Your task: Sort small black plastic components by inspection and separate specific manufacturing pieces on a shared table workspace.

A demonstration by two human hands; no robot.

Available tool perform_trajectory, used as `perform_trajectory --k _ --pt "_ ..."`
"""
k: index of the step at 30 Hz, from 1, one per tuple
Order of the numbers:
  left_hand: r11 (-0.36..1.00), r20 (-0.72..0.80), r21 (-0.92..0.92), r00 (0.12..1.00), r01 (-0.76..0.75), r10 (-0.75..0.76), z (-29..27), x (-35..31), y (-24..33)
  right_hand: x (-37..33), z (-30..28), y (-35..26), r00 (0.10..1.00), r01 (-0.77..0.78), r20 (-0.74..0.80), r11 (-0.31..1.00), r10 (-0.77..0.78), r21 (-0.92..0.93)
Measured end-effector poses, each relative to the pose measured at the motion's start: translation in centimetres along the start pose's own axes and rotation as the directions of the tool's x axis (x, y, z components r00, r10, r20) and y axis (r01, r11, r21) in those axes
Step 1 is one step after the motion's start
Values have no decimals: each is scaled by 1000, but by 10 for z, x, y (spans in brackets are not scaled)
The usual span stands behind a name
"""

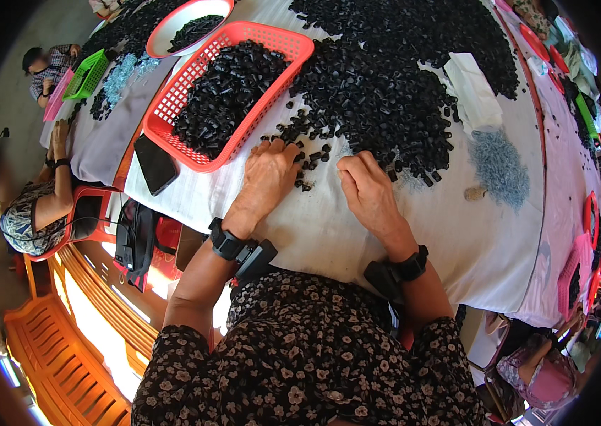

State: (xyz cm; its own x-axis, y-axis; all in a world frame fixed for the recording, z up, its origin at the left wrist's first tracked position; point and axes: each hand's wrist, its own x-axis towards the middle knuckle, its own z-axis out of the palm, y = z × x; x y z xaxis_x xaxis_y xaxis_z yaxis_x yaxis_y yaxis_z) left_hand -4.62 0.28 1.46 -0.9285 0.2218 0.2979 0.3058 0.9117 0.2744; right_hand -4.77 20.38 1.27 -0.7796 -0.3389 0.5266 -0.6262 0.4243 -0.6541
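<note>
Small black cylindrical plastic pieces (378,92) lie in a wide heap across the white-covered table. At the heap's near edge, beside a few loose pieces, my left hand (266,177) rests with its fingers curled and closed. Whatever they hold is hidden beneath them. A little to the right, my right hand (370,190) is closed in a pinch just above the cloth; I cannot make out what is in it. A red perforated basket (160,117), filled with the same black pieces (233,89), stands left of the heap, close to my left hand. Each wrist wears a black strapped device.
Left of the basket lies a dark phone (156,165). Small clear bits (499,167) and a white folded cloth or bag (472,92) are on the right. A white bowl with a red rim (155,44) is behind the basket. Another person (37,202) sits at the left.
</note>
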Motion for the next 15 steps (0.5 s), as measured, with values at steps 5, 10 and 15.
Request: perform_trajectory --k 5,10,15 --pt "1000 17 20 1000 -7 7 3 2 -3 -2 0 0 999 -36 13 999 35 36" --pt "909 -63 -392 981 143 -182 -4 -3 1 0 -1 -3 997 -77 -11 993 79 89" --pt "254 289 -896 912 364 -290 -18 -10 7 -1 1 -2 987 -153 0 953 159 263"
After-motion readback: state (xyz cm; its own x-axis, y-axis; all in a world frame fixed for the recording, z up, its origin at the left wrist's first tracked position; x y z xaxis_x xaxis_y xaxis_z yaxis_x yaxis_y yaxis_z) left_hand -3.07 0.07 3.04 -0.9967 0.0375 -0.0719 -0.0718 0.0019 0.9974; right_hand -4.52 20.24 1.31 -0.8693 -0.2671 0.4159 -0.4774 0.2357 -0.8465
